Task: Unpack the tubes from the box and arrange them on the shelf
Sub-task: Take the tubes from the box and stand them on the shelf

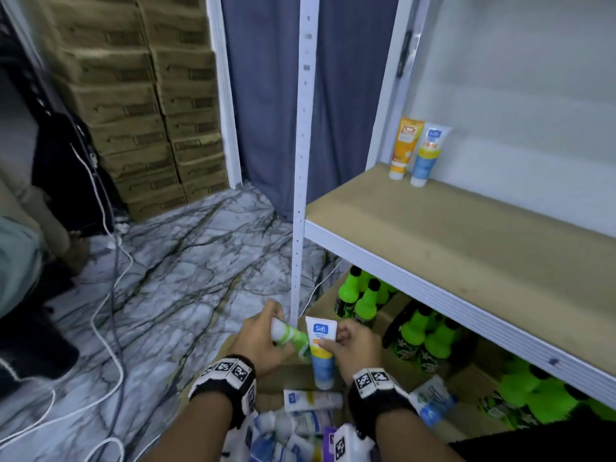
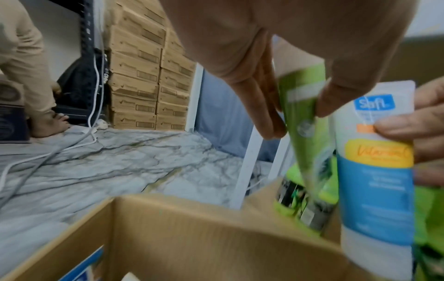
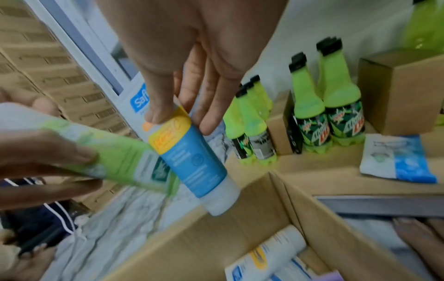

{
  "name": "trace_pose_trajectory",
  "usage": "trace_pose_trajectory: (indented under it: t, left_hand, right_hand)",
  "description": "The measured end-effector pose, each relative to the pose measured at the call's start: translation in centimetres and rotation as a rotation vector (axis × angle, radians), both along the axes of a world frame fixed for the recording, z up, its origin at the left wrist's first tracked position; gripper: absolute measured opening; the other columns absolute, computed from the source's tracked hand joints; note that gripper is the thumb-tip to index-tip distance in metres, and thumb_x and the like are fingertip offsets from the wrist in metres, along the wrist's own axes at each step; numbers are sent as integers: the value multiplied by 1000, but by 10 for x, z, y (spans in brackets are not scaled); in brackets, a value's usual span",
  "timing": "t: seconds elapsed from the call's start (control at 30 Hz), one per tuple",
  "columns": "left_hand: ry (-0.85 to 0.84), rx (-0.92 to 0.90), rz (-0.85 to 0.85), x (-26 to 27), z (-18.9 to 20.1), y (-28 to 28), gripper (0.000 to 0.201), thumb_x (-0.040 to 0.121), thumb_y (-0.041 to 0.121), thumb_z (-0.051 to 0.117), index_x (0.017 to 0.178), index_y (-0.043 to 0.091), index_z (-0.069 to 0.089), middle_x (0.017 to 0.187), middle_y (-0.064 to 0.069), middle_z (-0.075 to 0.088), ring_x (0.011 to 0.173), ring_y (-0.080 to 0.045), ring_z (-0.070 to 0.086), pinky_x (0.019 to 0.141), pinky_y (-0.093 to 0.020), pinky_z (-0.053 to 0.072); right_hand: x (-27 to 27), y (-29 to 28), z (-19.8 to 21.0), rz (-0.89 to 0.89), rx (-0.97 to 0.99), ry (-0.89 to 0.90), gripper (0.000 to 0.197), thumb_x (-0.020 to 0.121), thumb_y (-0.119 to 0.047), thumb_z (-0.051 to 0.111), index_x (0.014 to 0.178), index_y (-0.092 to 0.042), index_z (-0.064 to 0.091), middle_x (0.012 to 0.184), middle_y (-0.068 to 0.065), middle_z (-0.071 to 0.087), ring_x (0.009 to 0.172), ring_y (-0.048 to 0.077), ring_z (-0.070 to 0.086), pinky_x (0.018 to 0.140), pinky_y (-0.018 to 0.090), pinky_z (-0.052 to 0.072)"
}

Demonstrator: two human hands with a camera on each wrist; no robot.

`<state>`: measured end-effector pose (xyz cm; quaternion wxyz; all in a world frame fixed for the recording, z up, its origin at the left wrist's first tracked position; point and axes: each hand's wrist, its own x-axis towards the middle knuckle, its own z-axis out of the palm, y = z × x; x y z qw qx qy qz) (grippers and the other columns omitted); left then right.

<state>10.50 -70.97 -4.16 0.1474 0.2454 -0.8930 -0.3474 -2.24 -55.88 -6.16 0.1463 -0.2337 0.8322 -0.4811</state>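
Observation:
My left hand grips a green and white tube, held slanted above the open cardboard box. Beside it my right hand pinches a white, yellow and blue Safi tube, cap down. The two tubes touch. Several more tubes lie in the box. On the wooden shelf an orange tube and a blue and white tube stand upright at the back left.
Green soda bottles stand on the lower level under the shelf. A white upright post rises just past my hands. Cables trail over the marble floor. Stacked cartons and another person's leg are at the left.

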Motion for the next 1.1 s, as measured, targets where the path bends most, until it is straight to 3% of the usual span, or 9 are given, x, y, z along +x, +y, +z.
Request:
trace_pose_trajectory:
  t: [0.13,0.23,0.37,0.47,0.67,0.77,0.93,1.03,1.1]
  left_hand:
    - [17,-94,44,-10,46,-4,47,52,55,67,56,21,33,54,0,55,56,-16,55,50,-30,36]
    - [93,-59,85,-16,83,-4,52,54,52,73,49,20,33,55,-3,61,59,-17,61,49,-28,37]
    - [273,73,57,-28,125,3,25,66,26,84,75,27,61,65,4,65,55,-9,59,58,-25,51]
    - [309,155,-34,-43,153,13,39,70,26,81,104,39,66,79,0,69,66,-14,65,75,-31,57]
    - [341,187,-133,-95,192,21,29,65,34,77,92,42,70,90,1,76,84,-19,72,86,-43,57]
    - [297,141,-158,-124,202,21,27,63,38,78,88,46,70,85,8,76,82,-13,72,86,-40,57]
    - [219,28,-144,-159,202,22,27,67,38,81,91,35,70,79,17,72,77,-2,68,82,-31,57]
    - [206,7,-174,-172,200,25,26,72,25,81,97,26,72,80,14,71,73,-2,64,81,-25,54]
    - [192,-22,-201,-177,199,26,26,76,18,79,100,18,71,81,11,68,71,0,61,74,-11,50]
  right_hand:
    - [-9,10,58,-30,-88,93,34,62,-21,89,57,-26,56,60,-6,64,56,11,59,55,18,46]
    - [-18,18,99,-50,-104,163,31,61,-30,89,58,-26,58,60,-8,65,59,7,62,59,18,49]
    - [-28,28,153,-79,-191,235,25,59,-27,89,65,-22,66,59,-10,65,54,-1,59,54,6,43]
    - [-38,32,187,-85,-263,266,21,60,-26,89,67,-22,69,60,-9,66,55,3,61,59,16,51]
    - [-69,41,233,-158,-323,306,21,62,-23,88,66,-23,67,59,-8,65,54,6,60,61,30,57]
    - [-90,44,241,-224,-323,318,22,59,-25,90,70,-20,71,61,-6,67,57,10,64,63,36,60]
    - [-113,53,247,-321,-255,356,22,62,-23,89,74,-21,70,64,-9,65,60,7,62,62,19,49]
    - [-121,54,244,-334,-228,364,23,64,-22,88,72,-23,66,62,-13,61,59,3,58,60,14,45]
    - [-126,53,239,-331,-216,357,23,64,-23,88,72,-23,66,64,-12,62,60,4,59,63,17,47]
